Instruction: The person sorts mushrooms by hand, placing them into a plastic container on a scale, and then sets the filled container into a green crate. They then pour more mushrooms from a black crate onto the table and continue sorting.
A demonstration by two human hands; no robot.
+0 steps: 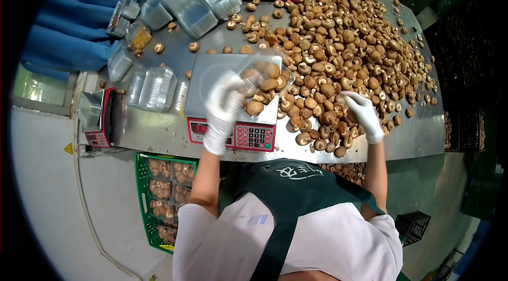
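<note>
Both hands in white gloves, forearms bare. Left arm extended forward, elbow slightly bent; left hand (pixel 225 102) blurred, palm down, finger closure not resolvable. Right arm reaches forward and outward, nearly straight; right hand (pixel 365 116) sharp, palm down, fingers loosely spread, pointing forward-left, wrist angled inward. Hands well apart

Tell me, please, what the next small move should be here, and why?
Probably close the right hand on one piece from the mushroom pile beneath it and bring it to the clear tray. The left hand steadies that tray on the scale, it looks only partly filled, and the right hand lies open on the pile.
</note>
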